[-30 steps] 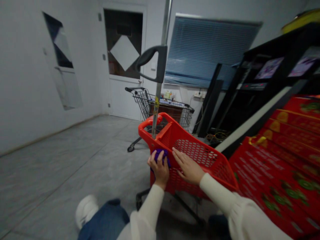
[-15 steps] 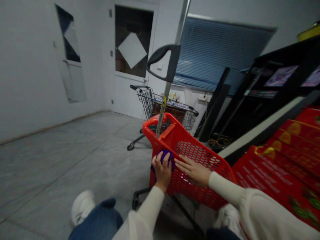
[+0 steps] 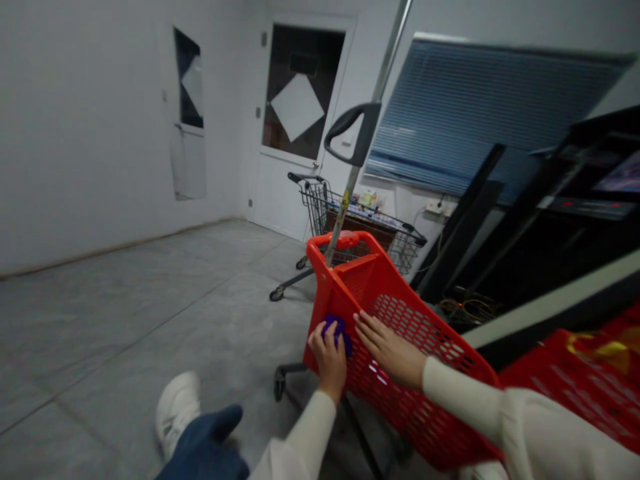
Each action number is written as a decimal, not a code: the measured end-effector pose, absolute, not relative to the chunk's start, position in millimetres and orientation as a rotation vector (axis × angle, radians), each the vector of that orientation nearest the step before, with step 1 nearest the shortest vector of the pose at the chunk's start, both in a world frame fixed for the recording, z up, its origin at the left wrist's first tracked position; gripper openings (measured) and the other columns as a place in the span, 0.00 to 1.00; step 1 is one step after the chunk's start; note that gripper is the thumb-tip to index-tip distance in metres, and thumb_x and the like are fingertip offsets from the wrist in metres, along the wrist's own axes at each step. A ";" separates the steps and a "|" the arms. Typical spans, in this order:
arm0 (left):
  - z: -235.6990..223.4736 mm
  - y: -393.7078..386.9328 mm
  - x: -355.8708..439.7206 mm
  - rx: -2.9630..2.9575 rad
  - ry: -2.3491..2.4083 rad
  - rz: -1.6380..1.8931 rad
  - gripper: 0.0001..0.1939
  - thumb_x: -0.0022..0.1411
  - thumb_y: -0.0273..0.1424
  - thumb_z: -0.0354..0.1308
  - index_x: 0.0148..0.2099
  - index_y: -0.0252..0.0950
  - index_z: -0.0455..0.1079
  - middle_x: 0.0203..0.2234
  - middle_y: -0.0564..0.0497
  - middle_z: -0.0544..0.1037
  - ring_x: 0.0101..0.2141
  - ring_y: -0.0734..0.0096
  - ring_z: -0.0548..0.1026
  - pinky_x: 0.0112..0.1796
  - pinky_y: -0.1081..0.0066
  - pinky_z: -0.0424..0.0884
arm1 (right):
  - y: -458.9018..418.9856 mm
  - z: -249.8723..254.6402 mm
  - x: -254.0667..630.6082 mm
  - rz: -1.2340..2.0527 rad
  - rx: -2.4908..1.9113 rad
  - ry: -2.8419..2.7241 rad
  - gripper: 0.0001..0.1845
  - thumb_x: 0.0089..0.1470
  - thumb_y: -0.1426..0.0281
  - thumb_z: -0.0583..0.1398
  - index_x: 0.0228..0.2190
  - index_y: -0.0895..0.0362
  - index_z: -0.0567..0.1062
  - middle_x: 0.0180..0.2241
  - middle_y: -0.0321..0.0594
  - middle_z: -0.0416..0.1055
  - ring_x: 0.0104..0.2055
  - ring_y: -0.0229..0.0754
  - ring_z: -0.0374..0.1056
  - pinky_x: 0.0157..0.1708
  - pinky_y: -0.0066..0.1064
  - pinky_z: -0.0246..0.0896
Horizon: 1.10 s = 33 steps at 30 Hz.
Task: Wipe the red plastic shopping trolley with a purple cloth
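Note:
A red plastic shopping cart [image 3: 425, 308] with a perforated basket stands tilted across the view in front of me. My left hand [image 3: 331, 360] presses a crumpled purple cloth [image 3: 336, 328] against the cart's near side panel, fingers curled over it. Much of the cloth is hidden under those fingers. Just right of it, my right hand [image 3: 393, 350] lies flat along the upper side of the basket, its fingers stretched out and holding nothing. A metal pole [image 3: 345, 207] with a grey loop handle [image 3: 357, 135] rises at the cart's handle end.
Behind stands a black wire cart [image 3: 360, 217] with goods in it, near a white door [image 3: 283, 193]. Dark panels [image 3: 470, 213] lean below the blinds [image 3: 480, 120]. Red printed boxes [image 3: 580, 380] are at the right. Grey floor [image 3: 150, 300] stretches left; my shoe [image 3: 177, 407] rests there.
The view has swung, so the room sits further right or left-leaning in frame. Against the cart panel, my left hand and the purple cloth have slid slightly downward. My right hand stays on the basket.

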<state>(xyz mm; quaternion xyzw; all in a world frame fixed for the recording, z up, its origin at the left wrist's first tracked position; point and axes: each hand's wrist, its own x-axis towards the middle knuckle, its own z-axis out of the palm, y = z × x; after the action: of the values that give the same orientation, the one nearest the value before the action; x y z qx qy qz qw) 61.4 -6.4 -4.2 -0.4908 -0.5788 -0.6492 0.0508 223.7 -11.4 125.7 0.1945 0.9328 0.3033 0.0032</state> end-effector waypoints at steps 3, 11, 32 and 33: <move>1.5 1.6 52.7 -1.530 -1.785 -2.056 0.15 0.71 0.32 0.49 0.56 0.39 0.69 0.52 0.42 0.67 0.53 0.60 0.66 0.54 0.53 0.65 | -10.5 122.6 229.4 0.977 0.485 2.902 0.32 0.53 0.75 0.56 0.60 0.68 0.67 0.66 0.53 0.58 0.72 0.51 0.42 0.67 0.47 0.52; -22.4 -1.5 79.6 -1.593 -1.742 -2.045 0.14 0.70 0.30 0.50 0.54 0.39 0.70 0.51 0.42 0.69 0.52 0.59 0.68 0.53 0.53 0.66 | -7.0 119.8 249.1 1.016 0.509 2.918 0.28 0.56 0.75 0.55 0.59 0.65 0.69 0.61 0.50 0.66 0.68 0.47 0.52 0.64 0.44 0.57; -3.2 13.8 84.6 -1.465 -1.809 -2.157 0.17 0.70 0.34 0.50 0.58 0.39 0.69 0.54 0.40 0.68 0.54 0.58 0.67 0.55 0.53 0.65 | -8.5 112.8 243.0 0.957 0.726 2.910 0.30 0.58 0.72 0.57 0.62 0.64 0.65 0.67 0.52 0.55 0.72 0.49 0.42 0.67 0.45 0.50; -5.6 12.2 86.0 -1.463 -1.806 -2.142 0.17 0.69 0.34 0.51 0.58 0.39 0.69 0.54 0.40 0.68 0.54 0.58 0.66 0.55 0.53 0.65 | -9.3 113.1 242.6 0.940 0.737 2.914 0.31 0.58 0.73 0.57 0.62 0.64 0.65 0.67 0.51 0.55 0.72 0.49 0.43 0.67 0.44 0.50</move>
<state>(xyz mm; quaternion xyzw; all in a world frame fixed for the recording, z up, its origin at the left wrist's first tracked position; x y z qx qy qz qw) 86.0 12.2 -5.6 -0.4628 -0.5714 -0.6777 -0.0097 242.6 -9.3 113.1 0.2339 0.9253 0.2984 -0.0036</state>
